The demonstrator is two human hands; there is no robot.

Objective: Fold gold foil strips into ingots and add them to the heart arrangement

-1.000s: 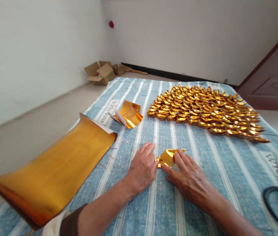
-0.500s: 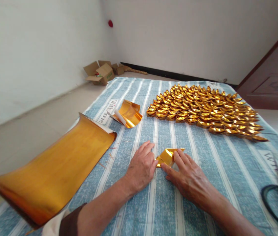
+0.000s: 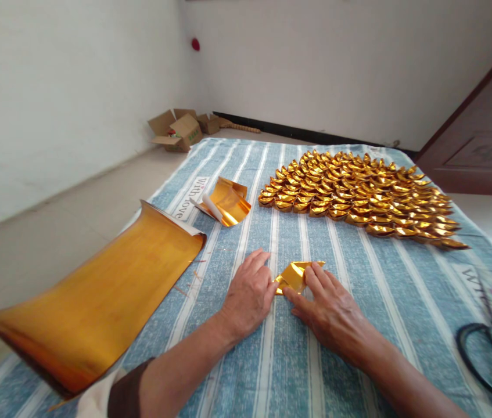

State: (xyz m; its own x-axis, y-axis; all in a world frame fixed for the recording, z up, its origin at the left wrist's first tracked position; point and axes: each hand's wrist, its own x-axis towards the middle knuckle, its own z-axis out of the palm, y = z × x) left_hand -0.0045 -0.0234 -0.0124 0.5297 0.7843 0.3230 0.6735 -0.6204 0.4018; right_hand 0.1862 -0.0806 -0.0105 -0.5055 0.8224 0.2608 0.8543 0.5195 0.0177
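A small piece of folded gold paper (image 3: 291, 278) lies on the striped cloth in front of me, with a slanted crease and a pointed end. My left hand (image 3: 248, 294) rests at its left tip, closed, thumb and fingertip pinching the end. From the right, my right hand (image 3: 329, 303) grips the paper: the fingers press on its far right part and the thumb on its near edge. Beyond the hands, to the right, sit rows of folded gold paper ingots (image 3: 350, 194). Part of the paper is hidden under my right fingers.
A large gold paper sheet (image 3: 97, 296) curls at the left edge, near a smaller curled gold piece (image 3: 230, 203). Black-handled scissors (image 3: 487, 360) lie at the right. Blue-and-white striped cloth (image 3: 237, 383) covers the table. Cardboard boxes (image 3: 180, 132) stand on the floor behind.
Both hands keep their hold on the folded paper, with hardly any movement. The view has shifted slightly, bringing the scissors a little further into the picture.
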